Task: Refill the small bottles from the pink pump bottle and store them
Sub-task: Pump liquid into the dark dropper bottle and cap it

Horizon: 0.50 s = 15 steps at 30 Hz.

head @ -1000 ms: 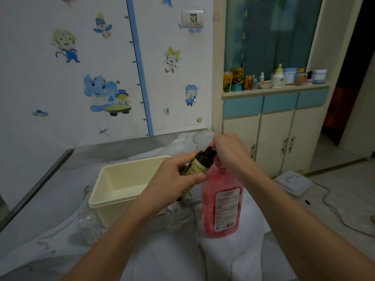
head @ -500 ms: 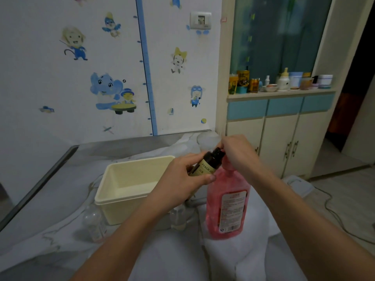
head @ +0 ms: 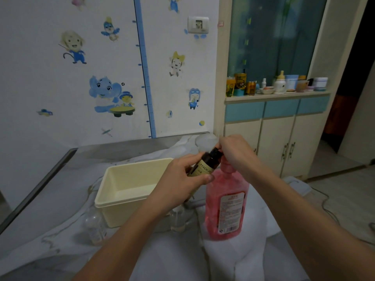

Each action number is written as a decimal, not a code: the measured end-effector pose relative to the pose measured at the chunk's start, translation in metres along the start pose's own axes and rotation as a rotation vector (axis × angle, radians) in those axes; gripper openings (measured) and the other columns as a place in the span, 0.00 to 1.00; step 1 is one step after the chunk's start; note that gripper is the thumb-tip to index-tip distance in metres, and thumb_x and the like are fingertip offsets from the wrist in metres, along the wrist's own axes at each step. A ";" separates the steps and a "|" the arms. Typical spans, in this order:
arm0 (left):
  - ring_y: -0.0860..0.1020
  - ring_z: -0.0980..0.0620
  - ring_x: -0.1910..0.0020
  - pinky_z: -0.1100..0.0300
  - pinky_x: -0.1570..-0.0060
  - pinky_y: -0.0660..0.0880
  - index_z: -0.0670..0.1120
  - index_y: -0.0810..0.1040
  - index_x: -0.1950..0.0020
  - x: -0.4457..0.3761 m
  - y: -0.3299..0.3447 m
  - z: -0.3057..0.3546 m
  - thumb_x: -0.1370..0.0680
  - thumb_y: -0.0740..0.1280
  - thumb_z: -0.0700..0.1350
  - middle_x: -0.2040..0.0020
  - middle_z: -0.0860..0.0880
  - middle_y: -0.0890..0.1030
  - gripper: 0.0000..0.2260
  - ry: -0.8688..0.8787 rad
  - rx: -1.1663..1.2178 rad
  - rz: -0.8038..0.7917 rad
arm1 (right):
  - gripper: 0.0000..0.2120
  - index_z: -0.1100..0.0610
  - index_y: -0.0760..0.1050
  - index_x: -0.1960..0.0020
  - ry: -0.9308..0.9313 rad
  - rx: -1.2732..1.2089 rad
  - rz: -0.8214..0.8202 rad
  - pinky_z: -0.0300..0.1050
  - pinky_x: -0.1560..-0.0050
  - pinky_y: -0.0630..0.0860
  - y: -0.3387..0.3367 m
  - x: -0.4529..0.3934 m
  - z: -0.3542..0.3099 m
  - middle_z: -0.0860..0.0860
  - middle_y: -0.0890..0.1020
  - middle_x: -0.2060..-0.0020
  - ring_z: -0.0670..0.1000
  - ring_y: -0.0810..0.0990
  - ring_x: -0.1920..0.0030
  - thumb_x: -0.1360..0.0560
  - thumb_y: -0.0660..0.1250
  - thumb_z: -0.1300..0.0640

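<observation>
Left grip (head: 182,179): fingers and thumb curled round dark small bottle (head: 205,165), label partly legible as "PEACH"; bottle held tilted, black top leaning toward the right and touching the head of the pump. Right grip (head: 236,153): fingers curled down over black top of dark small bottle and over pump head; exact finger contact hidden behind the hand, so grasp on the cap versus the pump cannot be told.

Remaining items, largest to smallest:

- Wall (head: 50,57): white, covered with cartoon stickers and a blue vertical height chart.
- Cabinet (head: 274,142): cream doors, blue drawer fronts, at right; shelf ledge above loaded with jars, cups and a feeding bottle.
- Tabletop (head: 60,191): grey, draped with white sheet (head: 172,256), crumpled at near edge.
- Cream tub (head: 125,191): rectangular, open-topped, resting on the tabletop left of the pink pump bottle, nothing seen inside.
- Pink pump bottle (head: 225,203): upright on the white sheet, translucent, label facing the camera, directly below the right grip and just right of the left grip.
- Clear bottle (head: 95,226): upright, at near-left corner of the cream tub.
- Second clear bottle (head: 178,218): between cream tub and pink pump bottle, partly hidden by the left forearm.
- White lidded container (head: 298,185): on the floor beyond the right forearm.
</observation>
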<state>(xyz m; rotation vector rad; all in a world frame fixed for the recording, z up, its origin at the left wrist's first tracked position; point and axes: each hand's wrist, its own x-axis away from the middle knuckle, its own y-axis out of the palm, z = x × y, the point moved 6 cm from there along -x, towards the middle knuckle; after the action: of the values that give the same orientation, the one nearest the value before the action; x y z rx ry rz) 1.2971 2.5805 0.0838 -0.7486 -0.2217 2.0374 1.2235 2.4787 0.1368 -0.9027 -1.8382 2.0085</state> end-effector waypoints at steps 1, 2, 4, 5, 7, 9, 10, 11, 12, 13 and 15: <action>0.80 0.51 0.53 0.61 0.54 0.75 0.55 0.78 0.37 0.000 0.001 -0.001 0.30 0.75 0.42 0.52 0.51 0.81 0.23 -0.001 0.002 0.000 | 0.11 0.58 0.79 0.48 0.012 -0.001 0.003 0.42 0.54 0.72 0.003 -0.001 0.002 0.53 0.79 0.60 0.54 0.80 0.52 0.30 0.67 0.61; 0.80 0.51 0.53 0.60 0.53 0.75 0.55 0.78 0.36 0.001 0.002 -0.002 0.31 0.76 0.42 0.52 0.51 0.81 0.24 -0.002 0.004 0.000 | 0.11 0.58 0.79 0.48 0.011 0.011 0.001 0.41 0.55 0.72 0.006 0.000 0.001 0.54 0.81 0.58 0.54 0.80 0.51 0.30 0.67 0.61; 0.80 0.51 0.52 0.56 0.51 0.76 0.55 0.78 0.36 0.002 0.002 -0.003 0.31 0.76 0.42 0.51 0.50 0.81 0.24 -0.001 0.007 0.007 | 0.12 0.57 0.79 0.47 0.027 0.000 0.001 0.41 0.56 0.71 0.009 -0.002 0.003 0.54 0.83 0.54 0.54 0.80 0.50 0.30 0.68 0.62; 0.80 0.51 0.52 0.55 0.50 0.76 0.56 0.77 0.36 0.002 0.002 -0.003 0.31 0.76 0.42 0.51 0.51 0.81 0.24 0.000 0.005 0.007 | 0.12 0.57 0.79 0.47 0.028 -0.006 0.006 0.41 0.56 0.72 0.009 -0.003 0.004 0.54 0.83 0.53 0.54 0.80 0.50 0.30 0.67 0.62; 0.80 0.51 0.52 0.56 0.50 0.76 0.56 0.77 0.37 0.003 0.002 -0.001 0.30 0.75 0.43 0.51 0.51 0.81 0.24 0.003 -0.003 0.006 | 0.11 0.58 0.79 0.48 0.054 -0.093 -0.023 0.43 0.56 0.73 0.008 -0.002 0.004 0.54 0.83 0.54 0.54 0.80 0.52 0.30 0.66 0.62; 0.80 0.51 0.52 0.59 0.52 0.76 0.56 0.77 0.37 0.002 0.001 0.003 0.30 0.75 0.42 0.51 0.52 0.81 0.23 0.006 0.004 0.013 | 0.05 0.56 0.77 0.56 0.136 -0.371 -0.039 0.43 0.64 0.76 0.010 0.000 0.013 0.48 0.83 0.67 0.51 0.81 0.63 0.28 0.62 0.60; 0.80 0.51 0.52 0.60 0.52 0.76 0.55 0.77 0.36 0.002 0.000 0.004 0.30 0.75 0.42 0.50 0.52 0.81 0.23 0.007 0.012 0.015 | 0.07 0.54 0.74 0.61 0.114 -0.492 -0.021 0.42 0.72 0.74 0.008 0.004 0.014 0.46 0.79 0.76 0.47 0.77 0.72 0.26 0.59 0.58; 0.80 0.50 0.52 0.60 0.52 0.76 0.55 0.77 0.36 0.001 0.000 0.005 0.30 0.75 0.42 0.50 0.51 0.81 0.24 0.005 0.016 0.015 | 0.11 0.53 0.72 0.64 0.146 -0.581 0.014 0.39 0.77 0.70 0.004 0.007 0.017 0.47 0.76 0.79 0.45 0.73 0.77 0.25 0.56 0.58; 0.80 0.50 0.52 0.59 0.52 0.76 0.55 0.77 0.36 0.001 0.000 0.005 0.30 0.75 0.42 0.49 0.51 0.81 0.24 0.004 0.016 0.016 | 0.12 0.53 0.71 0.64 0.112 -0.600 0.015 0.37 0.78 0.68 0.005 0.006 0.020 0.47 0.74 0.79 0.45 0.71 0.77 0.24 0.55 0.58; 0.80 0.50 0.52 0.57 0.52 0.76 0.56 0.77 0.36 0.001 -0.001 0.005 0.30 0.75 0.42 0.49 0.51 0.81 0.24 0.004 0.016 0.017 | 0.10 0.54 0.73 0.62 0.099 -0.569 0.023 0.38 0.77 0.70 0.003 0.006 0.017 0.47 0.75 0.76 0.46 0.72 0.75 0.24 0.56 0.58; 0.80 0.49 0.52 0.57 0.52 0.77 0.57 0.77 0.37 0.002 0.000 0.004 0.30 0.75 0.42 0.49 0.51 0.81 0.23 0.006 0.017 0.015 | 0.05 0.57 0.78 0.54 0.099 -0.308 -0.031 0.43 0.62 0.76 0.002 0.004 0.009 0.47 0.83 0.65 0.51 0.80 0.63 0.28 0.64 0.60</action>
<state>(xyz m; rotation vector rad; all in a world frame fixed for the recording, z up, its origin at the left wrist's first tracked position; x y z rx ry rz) 1.2939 2.5828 0.0860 -0.7483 -0.1958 2.0482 1.2154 2.4736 0.1333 -1.0258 -2.1259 1.6565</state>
